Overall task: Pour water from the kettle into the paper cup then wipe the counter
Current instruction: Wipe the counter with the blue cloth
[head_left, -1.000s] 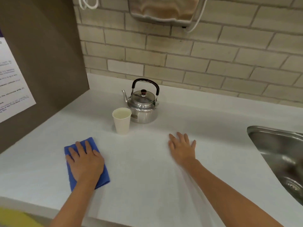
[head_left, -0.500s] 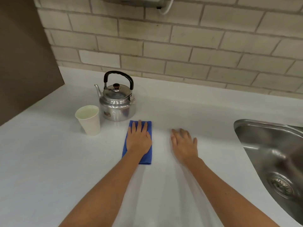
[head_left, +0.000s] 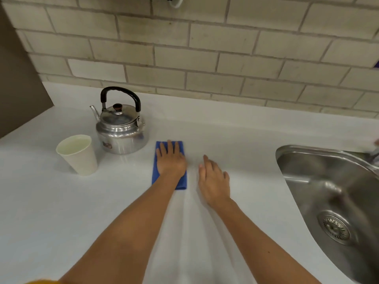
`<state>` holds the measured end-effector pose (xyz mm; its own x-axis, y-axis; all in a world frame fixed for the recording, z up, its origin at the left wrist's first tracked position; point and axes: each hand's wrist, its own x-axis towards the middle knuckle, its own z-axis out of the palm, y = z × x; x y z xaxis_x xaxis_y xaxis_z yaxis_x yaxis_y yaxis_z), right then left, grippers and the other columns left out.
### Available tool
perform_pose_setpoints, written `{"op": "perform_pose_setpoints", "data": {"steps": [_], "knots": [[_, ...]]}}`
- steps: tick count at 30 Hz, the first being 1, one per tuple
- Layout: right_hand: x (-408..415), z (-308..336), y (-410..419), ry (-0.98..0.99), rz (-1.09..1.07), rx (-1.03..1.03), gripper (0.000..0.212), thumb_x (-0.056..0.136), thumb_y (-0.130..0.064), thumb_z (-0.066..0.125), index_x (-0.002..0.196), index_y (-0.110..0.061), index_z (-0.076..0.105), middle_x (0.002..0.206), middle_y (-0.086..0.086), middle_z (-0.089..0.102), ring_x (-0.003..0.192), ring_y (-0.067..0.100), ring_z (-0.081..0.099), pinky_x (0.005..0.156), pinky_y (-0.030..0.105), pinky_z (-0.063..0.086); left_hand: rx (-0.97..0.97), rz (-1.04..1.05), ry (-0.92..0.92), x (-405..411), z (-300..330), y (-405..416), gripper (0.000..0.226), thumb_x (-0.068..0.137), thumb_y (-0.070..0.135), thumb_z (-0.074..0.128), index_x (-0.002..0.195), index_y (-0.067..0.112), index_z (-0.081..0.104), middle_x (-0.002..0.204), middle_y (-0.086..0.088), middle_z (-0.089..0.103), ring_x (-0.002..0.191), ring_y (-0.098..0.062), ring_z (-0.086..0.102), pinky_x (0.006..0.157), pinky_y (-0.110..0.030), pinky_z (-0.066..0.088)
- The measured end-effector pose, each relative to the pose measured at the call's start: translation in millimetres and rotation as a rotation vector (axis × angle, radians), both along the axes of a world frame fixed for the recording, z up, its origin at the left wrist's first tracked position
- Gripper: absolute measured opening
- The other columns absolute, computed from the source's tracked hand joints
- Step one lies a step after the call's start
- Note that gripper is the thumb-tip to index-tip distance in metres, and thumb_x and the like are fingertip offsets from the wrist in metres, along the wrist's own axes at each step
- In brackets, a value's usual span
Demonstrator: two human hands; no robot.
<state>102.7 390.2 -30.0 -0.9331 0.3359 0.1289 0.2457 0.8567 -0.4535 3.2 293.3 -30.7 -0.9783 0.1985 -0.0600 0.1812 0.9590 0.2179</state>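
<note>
A white counter (head_left: 61,212) is running along the brick wall, carrying a steel kettle (head_left: 121,130); a paper cup (head_left: 79,155) is standing just left of the kettle, a blue cloth (head_left: 156,177) is lying flat just right of it, and a sink (head_left: 303,158) is sitting well right

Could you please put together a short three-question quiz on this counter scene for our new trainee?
1. True or false: the paper cup lies tipped on its side.
2. Which hand presses flat on the blue cloth? A) the left hand B) the right hand C) both
3. Fill in: the kettle stands between the cup and the ____.

Key:
1. False; it stands upright on the counter, with liquid in it.
2. A; the right hand rests open on the bare counter beside the cloth.
3. Cloth; the sink lies farther right.
</note>
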Motion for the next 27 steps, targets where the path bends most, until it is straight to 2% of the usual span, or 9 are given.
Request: {"op": "perform_pose_setpoints", "data": {"steps": [3, 6, 10, 12, 16, 19, 24, 27], "knots": [[-2, 7, 7, 0.021, -0.012, -0.070, 0.045, 0.101, -0.030, 0.025, 0.144, -0.016, 0.028, 0.146, 0.007, 0.041, 0.134, 0.022, 0.037, 0.108, 0.042, 0.031, 0.020, -0.152, 0.033, 13, -4, 4, 0.052, 0.098, 0.028, 0.016, 0.147, 0.014, 0.004, 0.159, -0.008, 0.001, 0.145, -0.031, -0.001, 0.120, -0.042, 0.001], [-9, 9, 0, -0.028, -0.028, -0.010, 0.044, 0.100, -0.031, 0.025, 0.142, -0.018, 0.031, 0.147, 0.006, 0.040, 0.135, 0.023, 0.034, 0.108, 0.045, 0.028, 0.057, -0.245, 0.141, 50, -17, -27, 0.052, 0.096, 0.028, 0.020, 0.146, 0.016, 0.014, 0.158, -0.009, 0.013, 0.144, -0.030, 0.008, 0.120, -0.042, 0.007], [-14, 1, -20, -0.144, 0.014, 0.109, 0.045, 0.100, -0.035, 0.022, 0.143, -0.025, 0.027, 0.152, 0.001, 0.029, 0.140, 0.026, 0.019, 0.111, 0.059, 0.013, 0.078, -0.042, 0.144, 48, -19, -88, 0.052, 0.096, 0.028, 0.022, 0.146, 0.017, 0.016, 0.157, -0.010, 0.015, 0.144, -0.031, 0.010, 0.119, -0.042, 0.008], [-13, -6, -24, -0.162, 0.018, 0.128, 0.045, 0.099, -0.037, 0.021, 0.144, -0.029, 0.024, 0.154, -0.001, 0.023, 0.142, 0.026, 0.012, 0.112, 0.060, 0.008, 0.031, 0.029, 0.126, 31, -11, -88, 0.052, 0.096, 0.027, 0.021, 0.146, 0.015, 0.013, 0.157, -0.012, 0.012, 0.144, -0.034, 0.008, 0.119, -0.044, 0.006], [-10, -11, -19, -0.111, 0.010, 0.098, 0.046, 0.100, -0.035, 0.018, 0.145, -0.027, 0.022, 0.154, -0.003, 0.025, 0.143, 0.023, 0.014, 0.113, 0.056, 0.009, 0.035, 0.002, 0.049, 14, -1, -38, 0.053, 0.097, 0.027, 0.018, 0.147, 0.012, 0.005, 0.158, -0.013, 0.003, 0.144, -0.036, 0.001, 0.119, -0.045, 0.000], [-8, -8, -22, -0.096, -0.006, 0.016, 0.047, 0.100, -0.036, 0.016, 0.145, -0.026, 0.022, 0.153, -0.001, 0.027, 0.143, 0.023, 0.015, 0.114, 0.055, 0.008, 0.054, -0.062, 0.057, 26, -2, -37, 0.053, 0.097, 0.027, 0.019, 0.146, 0.011, 0.008, 0.158, -0.013, 0.005, 0.145, -0.034, 0.002, 0.120, -0.044, 0.001], [-7, -3, -55, -0.139, -0.044, 0.069, 0.047, 0.099, -0.036, 0.017, 0.145, -0.025, 0.020, 0.152, 0.003, 0.026, 0.142, 0.028, 0.013, 0.113, 0.060, 0.009, 0.115, -0.094, 0.087, 95, -12, -111, 0.053, 0.096, 0.031, 0.018, 0.147, 0.018, 0.006, 0.159, -0.008, 0.002, 0.146, -0.028, -0.002, 0.119, -0.040, -0.003], [-10, -1, -88, -0.149, 0.013, 0.116, 0.048, 0.099, -0.037, 0.017, 0.146, -0.024, 0.018, 0.154, 0.004, 0.022, 0.143, 0.028, 0.009, 0.114, 0.060, 0.008, 0.104, 0.000, 0.118, 130, -15, -192, 0.053, 0.096, 0.032, 0.019, 0.147, 0.021, 0.008, 0.159, -0.004, 0.002, 0.146, -0.024, -0.002, 0.119, -0.038, -0.001]]}}
